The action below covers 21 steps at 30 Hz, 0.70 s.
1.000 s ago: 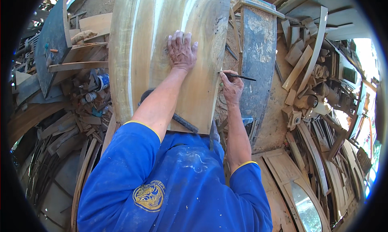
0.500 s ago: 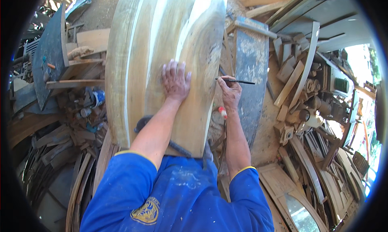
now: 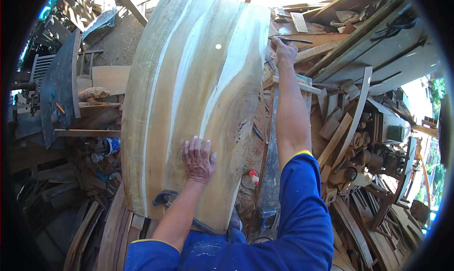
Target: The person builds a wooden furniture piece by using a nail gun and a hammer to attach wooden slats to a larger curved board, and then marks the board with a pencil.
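A wide wooden slab with pale streaks fills the centre. My left hand lies on its lower middle, fingers spread and touching the surface. Up at the slab's far right edge, my right hand grips a dark, thin pencil-like stick, held crosswise with one end at the edge. A dark hammer rests on the slab's near end, partly hidden under my left forearm.
Scrap boards and machine parts crowd the right side. A narrow grey plank runs right of the slab, near a red-and-white bottle. At left stand a dark panel and a blue-and-white bucket.
My right hand has travelled far up along the slab's right edge with the stick. The view has shifted, so the slab and my left hand appear lower in the picture.
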Each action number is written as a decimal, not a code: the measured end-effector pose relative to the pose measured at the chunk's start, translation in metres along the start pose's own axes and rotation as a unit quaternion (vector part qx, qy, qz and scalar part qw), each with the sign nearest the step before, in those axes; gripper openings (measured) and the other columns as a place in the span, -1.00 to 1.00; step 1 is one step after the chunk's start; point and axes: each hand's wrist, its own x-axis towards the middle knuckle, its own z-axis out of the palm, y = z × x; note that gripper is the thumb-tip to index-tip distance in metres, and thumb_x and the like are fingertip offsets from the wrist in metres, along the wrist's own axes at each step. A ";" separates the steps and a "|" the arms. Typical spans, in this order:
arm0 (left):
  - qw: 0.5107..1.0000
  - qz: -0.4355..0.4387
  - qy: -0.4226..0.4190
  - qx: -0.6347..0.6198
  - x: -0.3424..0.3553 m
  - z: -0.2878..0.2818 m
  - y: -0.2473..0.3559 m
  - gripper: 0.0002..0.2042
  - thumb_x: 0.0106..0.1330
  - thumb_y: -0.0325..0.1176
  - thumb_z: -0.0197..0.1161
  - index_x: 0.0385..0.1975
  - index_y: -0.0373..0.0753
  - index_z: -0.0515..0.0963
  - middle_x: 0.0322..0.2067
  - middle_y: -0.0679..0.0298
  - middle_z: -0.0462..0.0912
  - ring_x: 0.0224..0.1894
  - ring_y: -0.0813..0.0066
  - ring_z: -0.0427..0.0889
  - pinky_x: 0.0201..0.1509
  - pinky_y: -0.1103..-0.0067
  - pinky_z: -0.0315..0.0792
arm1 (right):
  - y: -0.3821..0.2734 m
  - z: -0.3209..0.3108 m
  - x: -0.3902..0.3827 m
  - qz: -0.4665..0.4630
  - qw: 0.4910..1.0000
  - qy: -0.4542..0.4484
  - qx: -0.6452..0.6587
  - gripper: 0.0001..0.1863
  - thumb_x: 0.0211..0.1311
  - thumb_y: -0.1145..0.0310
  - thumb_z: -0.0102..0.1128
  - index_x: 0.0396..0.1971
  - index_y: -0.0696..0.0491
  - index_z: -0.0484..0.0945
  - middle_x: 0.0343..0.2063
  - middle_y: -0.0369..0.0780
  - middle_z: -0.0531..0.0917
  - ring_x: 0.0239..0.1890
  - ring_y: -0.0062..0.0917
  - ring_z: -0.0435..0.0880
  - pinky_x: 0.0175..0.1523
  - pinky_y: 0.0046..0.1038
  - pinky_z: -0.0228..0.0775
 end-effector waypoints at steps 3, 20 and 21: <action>1.000 0.009 0.003 -0.004 0.002 -0.001 -0.001 -0.44 0.30 -0.12 0.23 0.27 -0.16 0.34 0.23 0.00 0.32 0.41 -0.04 0.24 0.52 -0.04 0.02 | 0.005 0.024 0.041 -0.036 0.996 0.025 -0.080 -0.71 -0.01 0.32 0.52 -0.37 0.21 0.72 -0.50 -0.21 0.73 -0.45 -0.50 0.68 -0.27 -0.45 0.52; 1.000 0.003 -0.001 -0.027 0.004 0.001 -0.001 -0.47 0.35 -0.10 0.17 0.29 -0.15 0.34 0.22 0.03 0.34 0.40 0.00 0.27 0.50 -0.05 0.06 | 0.030 0.040 0.128 -0.112 0.957 0.093 -0.250 -0.77 -0.01 0.41 0.55 -0.43 0.19 0.67 -0.55 -0.23 0.69 -0.54 -0.57 0.65 -0.44 -0.50 0.46; 1.000 -0.003 -0.004 -0.017 0.002 -0.001 -0.004 -0.47 0.35 -0.10 0.17 0.29 -0.14 0.34 0.21 0.03 0.34 0.40 0.00 0.27 0.50 -0.05 0.06 | 0.027 0.053 0.116 -0.105 0.957 0.084 -0.255 -0.78 -0.01 0.41 0.54 -0.43 0.19 0.67 -0.55 -0.23 0.70 -0.54 -0.57 0.65 -0.43 -0.50 0.47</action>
